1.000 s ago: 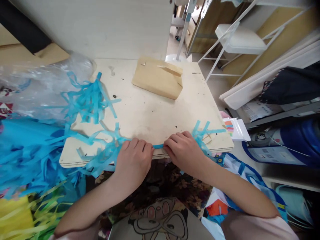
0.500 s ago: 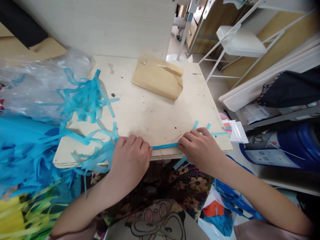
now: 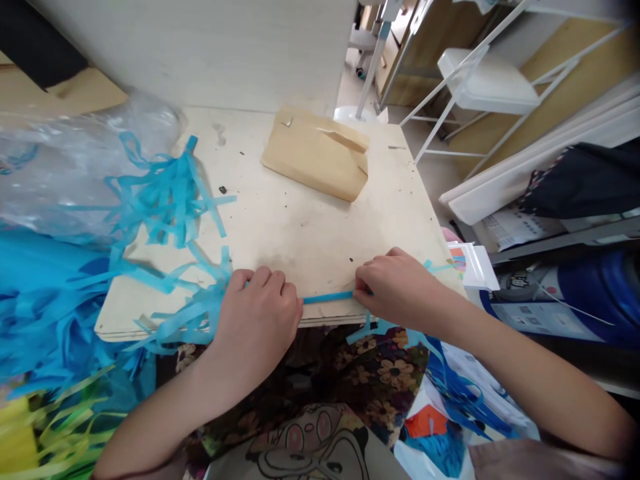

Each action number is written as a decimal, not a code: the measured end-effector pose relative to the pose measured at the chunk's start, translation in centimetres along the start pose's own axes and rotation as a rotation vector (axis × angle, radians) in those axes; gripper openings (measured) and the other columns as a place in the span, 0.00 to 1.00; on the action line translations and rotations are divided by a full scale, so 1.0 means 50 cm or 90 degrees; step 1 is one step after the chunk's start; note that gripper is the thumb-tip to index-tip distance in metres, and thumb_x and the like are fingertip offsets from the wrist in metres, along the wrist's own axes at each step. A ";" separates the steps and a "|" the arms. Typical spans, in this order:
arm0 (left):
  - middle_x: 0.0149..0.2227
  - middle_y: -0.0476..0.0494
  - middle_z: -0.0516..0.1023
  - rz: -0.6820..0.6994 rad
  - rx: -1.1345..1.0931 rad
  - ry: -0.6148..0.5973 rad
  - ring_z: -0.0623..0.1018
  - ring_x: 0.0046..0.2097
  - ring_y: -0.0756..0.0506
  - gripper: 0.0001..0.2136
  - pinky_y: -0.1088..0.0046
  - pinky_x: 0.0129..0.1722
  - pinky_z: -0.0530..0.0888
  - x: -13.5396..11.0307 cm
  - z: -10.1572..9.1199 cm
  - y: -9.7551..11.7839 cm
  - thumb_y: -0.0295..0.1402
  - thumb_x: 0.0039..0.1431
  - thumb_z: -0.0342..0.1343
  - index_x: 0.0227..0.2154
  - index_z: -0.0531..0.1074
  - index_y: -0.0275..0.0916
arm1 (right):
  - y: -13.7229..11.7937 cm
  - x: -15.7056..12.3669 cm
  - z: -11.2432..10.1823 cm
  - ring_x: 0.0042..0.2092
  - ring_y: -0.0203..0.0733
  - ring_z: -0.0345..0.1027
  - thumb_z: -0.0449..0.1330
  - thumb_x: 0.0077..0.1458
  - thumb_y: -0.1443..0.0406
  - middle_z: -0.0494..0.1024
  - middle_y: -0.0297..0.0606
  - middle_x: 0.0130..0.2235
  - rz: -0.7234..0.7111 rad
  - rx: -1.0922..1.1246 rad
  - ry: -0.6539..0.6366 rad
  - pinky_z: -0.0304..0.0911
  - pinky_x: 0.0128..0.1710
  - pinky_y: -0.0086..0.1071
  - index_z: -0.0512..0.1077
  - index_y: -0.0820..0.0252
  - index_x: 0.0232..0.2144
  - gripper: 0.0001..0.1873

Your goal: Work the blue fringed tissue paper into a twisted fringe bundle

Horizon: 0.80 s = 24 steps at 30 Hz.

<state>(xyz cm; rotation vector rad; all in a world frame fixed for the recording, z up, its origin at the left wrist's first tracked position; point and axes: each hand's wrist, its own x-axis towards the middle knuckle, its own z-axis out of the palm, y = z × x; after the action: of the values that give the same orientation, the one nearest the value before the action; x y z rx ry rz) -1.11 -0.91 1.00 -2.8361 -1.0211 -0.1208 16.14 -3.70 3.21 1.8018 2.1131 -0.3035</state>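
A blue fringed tissue-paper strip [image 3: 327, 297], rolled into a thin cord in the middle, stretches between my hands along the table's front edge. My left hand [image 3: 263, 307] is closed around its left part, knuckles up. Loose blue fringe [image 3: 193, 310] spreads out left of that hand. My right hand [image 3: 393, 287] grips the other end with fingers curled; its fingertips are partly hidden. Below and beyond it, more light-blue fringe [image 3: 385, 328] hangs over the edge. A finished-looking blue tassel [image 3: 175, 193] lies on the table's left side.
A folded brown paper packet [image 3: 315, 153] lies at the back of the pale wooden table [image 3: 260, 227]. Clear plastic [image 3: 140, 127] and blue tissue paper [image 3: 55, 300] crowd the left. A white folding chair [image 3: 490, 80] and a blue container [image 3: 595, 300] stand to the right.
My right hand has rolled over, its fingers curling in tighter on the strip. Fringe strands that stuck up behind it no longer show there. My left hand has hardly moved.
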 end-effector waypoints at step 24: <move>0.25 0.44 0.72 0.020 0.084 0.129 0.69 0.32 0.46 0.12 0.67 0.36 0.60 -0.045 0.010 0.077 0.19 0.51 0.42 0.29 0.71 0.32 | -0.083 -0.038 0.044 0.28 0.42 0.59 0.50 0.44 0.75 0.68 0.42 0.22 -0.026 -0.180 0.274 0.47 0.30 0.36 0.68 0.64 0.20 0.09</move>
<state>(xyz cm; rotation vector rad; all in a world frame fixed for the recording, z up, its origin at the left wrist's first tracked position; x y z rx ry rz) -0.37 -5.19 -0.08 -2.6552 -0.9068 -0.3185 12.55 -6.94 1.70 1.7707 2.3265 0.3921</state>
